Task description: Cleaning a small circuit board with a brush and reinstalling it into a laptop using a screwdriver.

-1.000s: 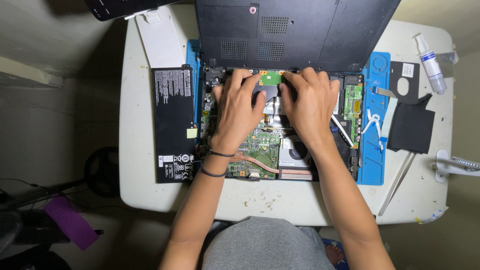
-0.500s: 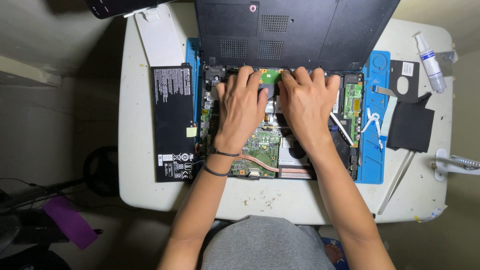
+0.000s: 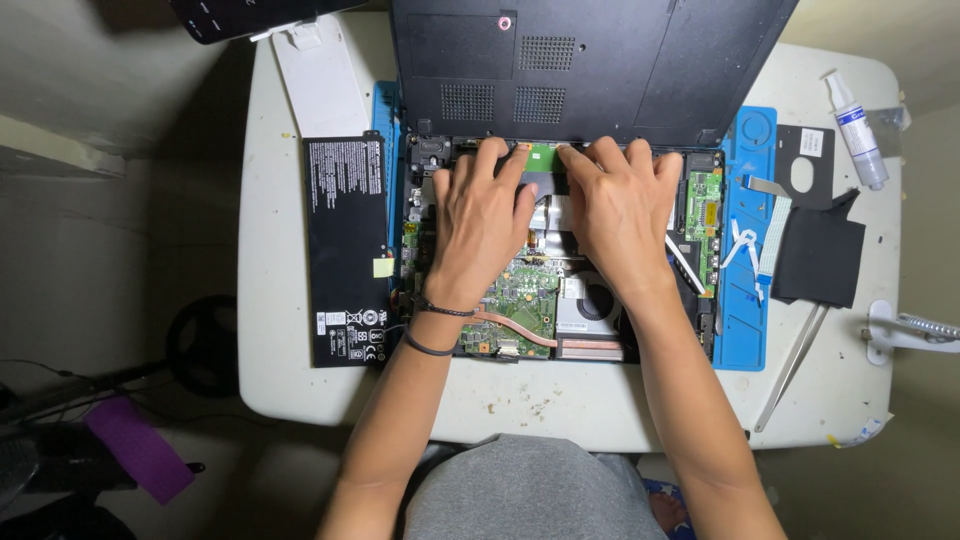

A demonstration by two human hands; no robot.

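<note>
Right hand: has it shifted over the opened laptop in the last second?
Yes. The right hand has slid up toward the hinge edge, its fingertips now beside the small green card under the dark lid, which has stayed put.

Bare forearms, two thin dark bands on the left wrist (image 3: 432, 325), grey shorts (image 3: 525, 490).

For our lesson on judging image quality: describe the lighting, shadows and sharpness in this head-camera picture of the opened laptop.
Head view: bright light falls on the white table and the opened laptop's green circuit board; the floor at the left is dark; the left hand and right hand look sharp, with no motion blur; the black rectangular battery shows little glare; table edges bow slightly, suggesting wide-angle distortion.
</note>
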